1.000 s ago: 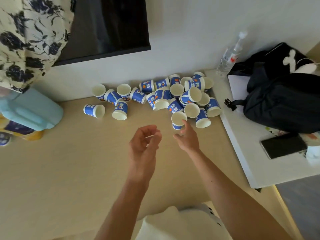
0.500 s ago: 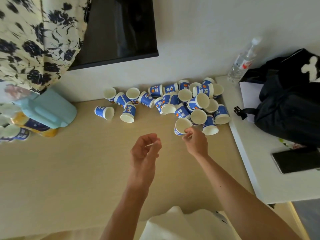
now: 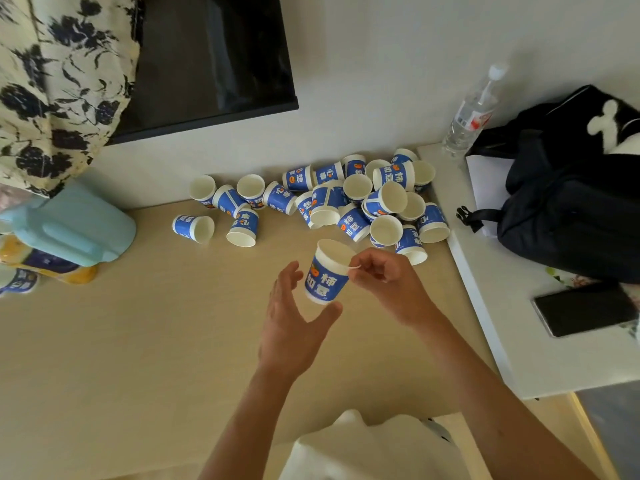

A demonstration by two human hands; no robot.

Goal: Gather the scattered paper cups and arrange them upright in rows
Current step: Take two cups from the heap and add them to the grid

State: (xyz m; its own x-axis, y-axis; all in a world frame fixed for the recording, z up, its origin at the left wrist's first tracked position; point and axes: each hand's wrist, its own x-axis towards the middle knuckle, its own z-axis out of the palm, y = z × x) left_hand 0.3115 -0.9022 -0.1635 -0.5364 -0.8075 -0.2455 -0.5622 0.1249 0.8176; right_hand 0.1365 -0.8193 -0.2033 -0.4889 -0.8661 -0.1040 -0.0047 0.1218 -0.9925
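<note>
Right hand (image 3: pixel 388 282): thumb and forefinger pinching the white rim of one blue-and-white printed paper cup (image 3: pixel 327 275); other fingers curled in. Cup mouth-up, tilted slightly, just in front of the heap, over the beige wooden tabletop (image 3: pixel 138 341). Contact with the tabletop: cannot tell.

Left hand (image 3: pixel 294 317): released, fingers spread and loosely bent beside the cup's left wall, thumb tip right under the cup's base. Touching or just short of it: cannot tell.

Heap of matching paper cups (image 3: pixel 346 202) at the far edge of the tabletop, against the white wall; most lying on their sides, some stacked over others, a few mouth-up. Two strays on their sides to the left of the heap, one (image 3: pixel 194 227) apart, another (image 3: pixel 243 227) touching the heap's edge.

Surroundings: black flat screen (image 3: pixel 207 57) on the wall above; floral cream-and-navy curtain (image 3: pixel 62 81) at upper left; pale blue plastic jug (image 3: pixel 72 226) lying at left. White side table (image 3: pixel 519 341) at right, bearing a clear plastic water bottle (image 3: pixel 472 112), a black fabric backpack (image 3: pixel 571 209) and a black phone (image 3: pixel 585 308), face-down or dark.
</note>
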